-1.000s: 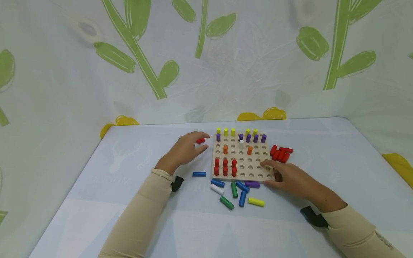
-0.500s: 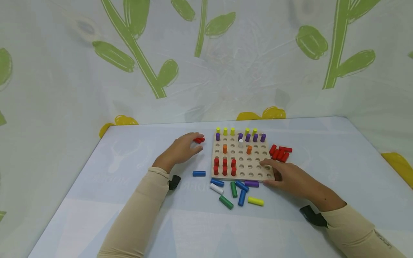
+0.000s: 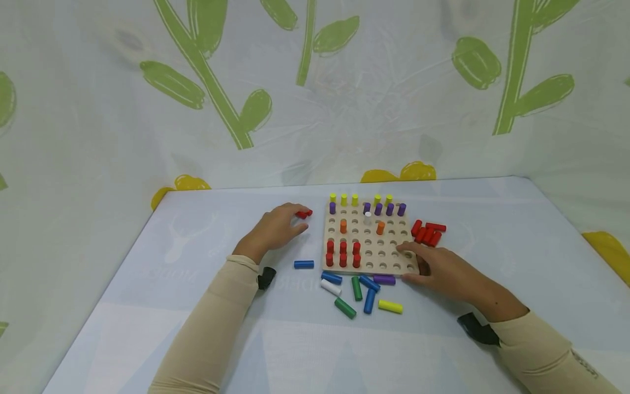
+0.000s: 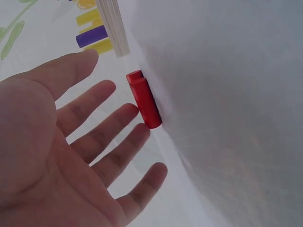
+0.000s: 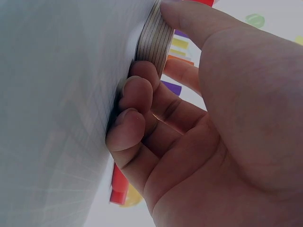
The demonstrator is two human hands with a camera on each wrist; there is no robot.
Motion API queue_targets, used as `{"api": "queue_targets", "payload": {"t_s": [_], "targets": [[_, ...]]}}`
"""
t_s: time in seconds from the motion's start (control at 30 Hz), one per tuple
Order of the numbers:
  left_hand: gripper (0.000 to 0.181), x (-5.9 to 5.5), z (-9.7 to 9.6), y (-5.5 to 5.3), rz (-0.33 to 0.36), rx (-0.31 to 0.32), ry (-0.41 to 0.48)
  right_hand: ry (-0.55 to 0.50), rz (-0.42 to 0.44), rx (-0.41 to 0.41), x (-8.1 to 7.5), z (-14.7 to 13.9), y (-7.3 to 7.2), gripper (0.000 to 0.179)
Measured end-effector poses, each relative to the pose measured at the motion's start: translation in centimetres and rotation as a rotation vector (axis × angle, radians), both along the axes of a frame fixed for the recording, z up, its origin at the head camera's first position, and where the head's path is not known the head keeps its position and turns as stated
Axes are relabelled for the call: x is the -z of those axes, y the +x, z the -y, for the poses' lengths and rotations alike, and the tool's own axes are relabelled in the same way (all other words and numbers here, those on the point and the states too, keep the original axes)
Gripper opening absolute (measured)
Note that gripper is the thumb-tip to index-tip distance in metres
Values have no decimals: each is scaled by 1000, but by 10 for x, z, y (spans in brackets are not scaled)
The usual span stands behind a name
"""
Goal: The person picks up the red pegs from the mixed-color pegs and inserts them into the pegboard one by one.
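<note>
A wooden pegboard [image 3: 390, 260] lies on the table with yellow, purple, orange, white and red pegs upright in its holes. My right hand [image 3: 448, 273] holds its near right corner, the thumb at the front edge and the index finger over the top. In the right wrist view, the other fingers curl beside the layered board edge [image 5: 155, 42]. Left of the board, my left hand [image 3: 270, 230] has its fingers spread next to loose red pegs [image 3: 303, 214]. From the left wrist, the fingertips come right up to a red peg [image 4: 147, 105], with nothing between fingers and thumb.
In front of the board lie loose pegs: blue [image 3: 331, 278], white [image 3: 331, 287], green [image 3: 345, 308], purple [image 3: 384, 280] and yellow [image 3: 390, 306]. Another blue peg [image 3: 303, 264] lies to their left. Several red pegs [image 3: 428, 235] lie right of the board. A patterned cloth wall rises behind the table.
My left hand has shifted left, away from the board's edge and in toward the loose red pegs, then stayed there. My right hand keeps its place at the board's corner.
</note>
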State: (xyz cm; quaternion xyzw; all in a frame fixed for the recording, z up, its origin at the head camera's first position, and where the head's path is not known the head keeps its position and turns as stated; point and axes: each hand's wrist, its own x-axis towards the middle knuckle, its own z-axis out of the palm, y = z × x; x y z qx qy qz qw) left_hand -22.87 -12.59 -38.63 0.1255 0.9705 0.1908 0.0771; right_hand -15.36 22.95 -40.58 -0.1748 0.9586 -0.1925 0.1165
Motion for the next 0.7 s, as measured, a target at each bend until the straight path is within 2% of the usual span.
{"api": "queue_targets", "payload": {"t_s": [0.17,0.3,0.53,0.7], "targets": [[44,-2,-1,1,-19,-12,-22,1,2,0,-1,0,0,68],[41,-2,-2,1,-40,-45,-49,3,-3,-2,-1,0,0,68],[34,-1,-1,2,-120,-91,-115,-1,0,-2,0,-1,0,68],[35,1,0,2,-123,-99,-139,5,7,3,-1,0,0,69]]}}
